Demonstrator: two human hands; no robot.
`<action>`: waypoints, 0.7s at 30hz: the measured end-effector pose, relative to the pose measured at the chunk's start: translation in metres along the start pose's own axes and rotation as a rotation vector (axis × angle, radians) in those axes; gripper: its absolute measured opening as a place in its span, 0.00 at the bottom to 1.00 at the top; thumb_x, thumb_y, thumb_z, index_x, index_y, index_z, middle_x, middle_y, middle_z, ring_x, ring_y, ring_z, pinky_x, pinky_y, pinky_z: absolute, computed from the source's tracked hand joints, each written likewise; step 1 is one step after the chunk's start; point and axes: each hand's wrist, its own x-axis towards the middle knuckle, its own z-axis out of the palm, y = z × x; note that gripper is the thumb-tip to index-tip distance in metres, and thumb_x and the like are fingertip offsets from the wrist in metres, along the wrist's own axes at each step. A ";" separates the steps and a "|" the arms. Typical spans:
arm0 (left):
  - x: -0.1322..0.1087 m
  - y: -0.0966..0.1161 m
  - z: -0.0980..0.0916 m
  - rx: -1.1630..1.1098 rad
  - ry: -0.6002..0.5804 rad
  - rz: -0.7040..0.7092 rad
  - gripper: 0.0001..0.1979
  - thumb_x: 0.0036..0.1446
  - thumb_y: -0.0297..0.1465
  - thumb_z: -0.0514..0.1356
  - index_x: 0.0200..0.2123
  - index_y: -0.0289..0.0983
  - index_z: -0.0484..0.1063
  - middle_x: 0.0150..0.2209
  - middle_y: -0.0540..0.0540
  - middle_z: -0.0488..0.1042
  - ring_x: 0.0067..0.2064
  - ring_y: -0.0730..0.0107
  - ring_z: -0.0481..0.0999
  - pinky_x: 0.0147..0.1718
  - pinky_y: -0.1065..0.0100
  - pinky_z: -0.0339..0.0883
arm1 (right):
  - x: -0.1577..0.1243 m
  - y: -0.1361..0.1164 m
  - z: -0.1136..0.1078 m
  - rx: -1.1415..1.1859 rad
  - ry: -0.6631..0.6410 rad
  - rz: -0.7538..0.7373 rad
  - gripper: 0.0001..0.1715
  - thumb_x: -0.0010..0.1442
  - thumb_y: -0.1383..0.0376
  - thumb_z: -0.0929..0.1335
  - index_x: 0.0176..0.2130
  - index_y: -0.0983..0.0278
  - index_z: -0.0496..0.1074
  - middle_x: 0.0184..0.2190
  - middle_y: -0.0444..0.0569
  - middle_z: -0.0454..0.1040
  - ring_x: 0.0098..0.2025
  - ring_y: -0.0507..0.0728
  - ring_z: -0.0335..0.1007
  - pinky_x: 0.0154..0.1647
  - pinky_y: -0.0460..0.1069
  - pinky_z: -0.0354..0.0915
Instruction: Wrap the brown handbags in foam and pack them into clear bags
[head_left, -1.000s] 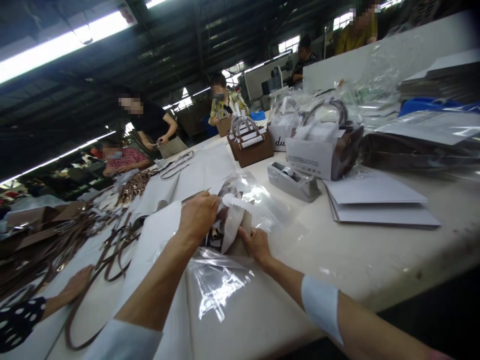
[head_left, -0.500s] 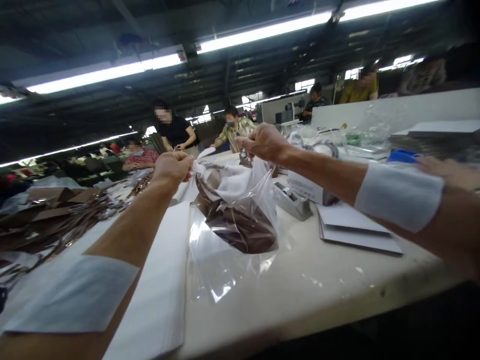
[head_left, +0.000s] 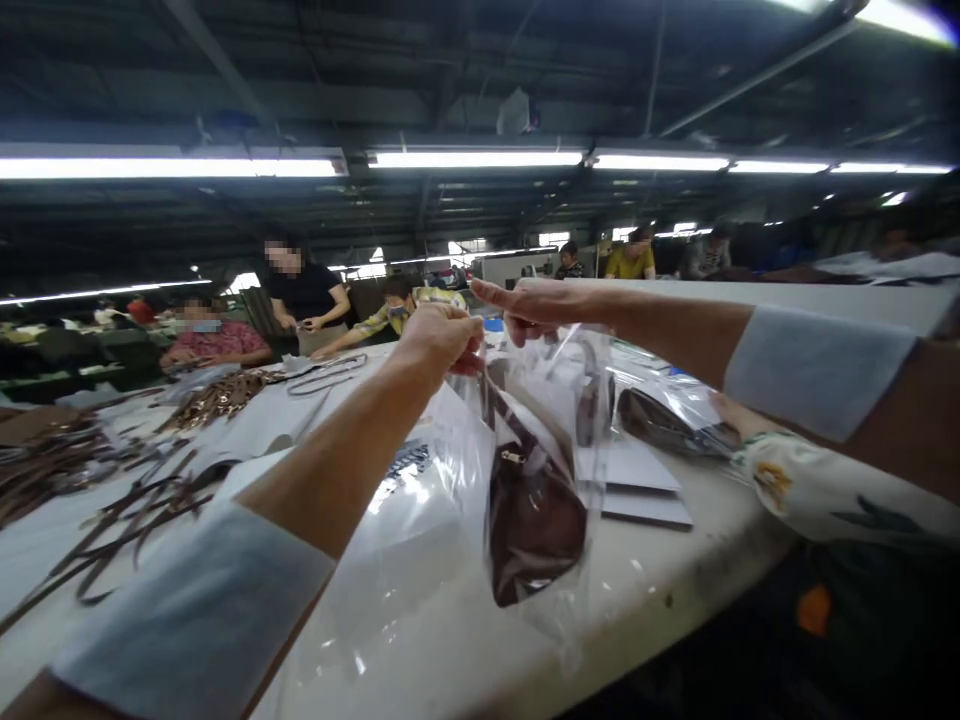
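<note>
A clear plastic bag (head_left: 465, 460) hangs above the table with a dark brown handbag (head_left: 536, 530) inside it. The handbag tilts, its strap and a small metal zip pull showing through the film. At the upper left edge of the plastic, my left hand (head_left: 446, 338) is closed in a pinch. My right hand (head_left: 544, 305) grips the top edge on the other side, index finger stretched out to the left and the other fingers curled; its grip is partly hidden.
Loose brown straps (head_left: 142, 520) and a heap of straps with metal fittings (head_left: 221, 400) lie at left. White boards (head_left: 645, 485) rest behind the bag. At right, a co-worker's hand (head_left: 739, 415) touches another plastic-wrapped brown bag (head_left: 656, 420). Several people sit or stand farther back.
The plastic bag has been lifted, and the handbag inside hangs lower and more upright. My hands are closer together. The view has turned right and levelled; a co-worker's sleeve has appeared.
</note>
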 end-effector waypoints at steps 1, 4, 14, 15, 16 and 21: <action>0.000 -0.001 0.010 -0.038 -0.027 0.006 0.08 0.50 0.25 0.56 0.20 0.31 0.66 0.15 0.52 0.64 0.15 0.74 0.68 0.19 0.69 0.67 | 0.000 0.005 -0.002 0.055 -0.037 0.014 0.46 0.53 0.36 0.50 0.23 0.71 0.72 0.15 0.46 0.63 0.17 0.48 0.60 0.22 0.46 0.61; -0.002 -0.012 0.044 -0.158 -0.092 0.051 0.09 0.51 0.27 0.55 0.20 0.32 0.66 0.16 0.52 0.66 0.17 0.75 0.70 0.19 0.72 0.66 | -0.001 0.018 -0.003 0.147 -0.131 0.116 0.33 0.55 0.43 0.61 0.22 0.70 0.71 0.15 0.46 0.65 0.17 0.47 0.61 0.21 0.44 0.61; -0.016 -0.064 0.133 -0.476 -0.229 0.151 0.11 0.56 0.33 0.52 0.36 0.35 0.72 0.30 0.46 0.73 0.29 0.76 0.73 0.26 0.76 0.65 | 0.010 0.084 -0.024 -0.357 -0.298 0.069 0.13 0.49 0.69 0.68 0.18 0.75 0.70 0.12 0.38 0.64 0.15 0.40 0.53 0.22 0.41 0.48; -0.017 -0.066 0.132 -0.534 -0.226 0.152 0.12 0.57 0.33 0.52 0.39 0.36 0.71 0.31 0.46 0.73 0.29 0.76 0.73 0.26 0.75 0.65 | 0.013 0.093 -0.037 -0.399 -0.275 0.084 0.13 0.50 0.69 0.67 0.20 0.76 0.71 0.13 0.38 0.65 0.16 0.38 0.53 0.23 0.41 0.48; -0.018 -0.069 0.129 -0.592 -0.221 0.141 0.12 0.57 0.34 0.51 0.41 0.36 0.70 0.31 0.47 0.73 0.29 0.75 0.73 0.26 0.75 0.64 | 0.016 0.103 -0.052 -0.438 -0.245 0.120 0.14 0.51 0.68 0.66 0.22 0.78 0.71 0.13 0.38 0.66 0.17 0.37 0.53 0.24 0.41 0.48; -0.026 -0.118 0.099 -0.647 -0.173 -0.049 0.12 0.55 0.36 0.53 0.38 0.35 0.70 0.26 0.50 0.71 0.25 0.77 0.71 0.25 0.74 0.62 | 0.032 0.139 -0.100 -0.522 -0.095 0.291 0.28 0.52 0.62 0.55 0.34 0.83 0.71 0.19 0.42 0.70 0.20 0.34 0.56 0.27 0.44 0.50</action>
